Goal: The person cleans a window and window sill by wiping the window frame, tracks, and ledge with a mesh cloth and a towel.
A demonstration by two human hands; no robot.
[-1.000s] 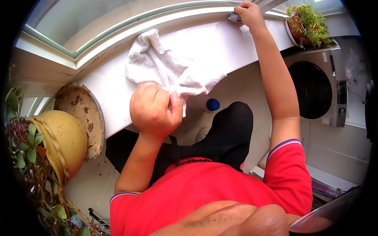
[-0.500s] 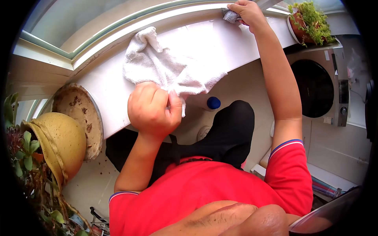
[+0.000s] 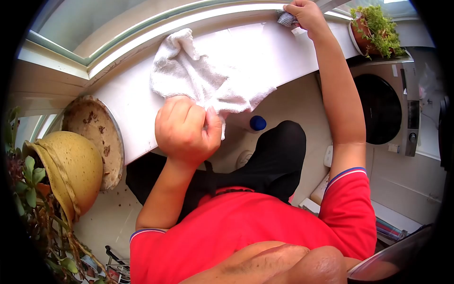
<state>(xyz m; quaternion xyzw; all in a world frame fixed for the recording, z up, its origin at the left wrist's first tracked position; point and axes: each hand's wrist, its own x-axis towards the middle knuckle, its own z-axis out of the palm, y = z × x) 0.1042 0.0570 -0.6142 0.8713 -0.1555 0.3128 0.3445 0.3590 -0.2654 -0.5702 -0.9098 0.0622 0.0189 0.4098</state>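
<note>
My left hand (image 3: 185, 128) is a closed fist around the lower edge of a white towel (image 3: 184, 71). The rest of that towel lies crumpled over the white windowsill (image 3: 246, 49), and one corner hangs past its front edge. Far out at the upper right, my right hand (image 3: 307, 18) pinches a small grey cloth (image 3: 287, 19) against the sill, close to the window frame (image 3: 189, 19). Part of the grey cloth is hidden under the fingers.
A yellow pot (image 3: 78, 173) with plants and a dirt-stained round dish (image 3: 106, 137) stand at the left. At the right end sits a potted green plant (image 3: 378, 33), near a washing machine (image 3: 378, 109). A blue-capped bottle (image 3: 257, 123) is below the sill.
My right hand has slid a little to the right along the sill with the grey cloth. The left fist keeps its grip on the towel, and the view has shifted slightly.
</note>
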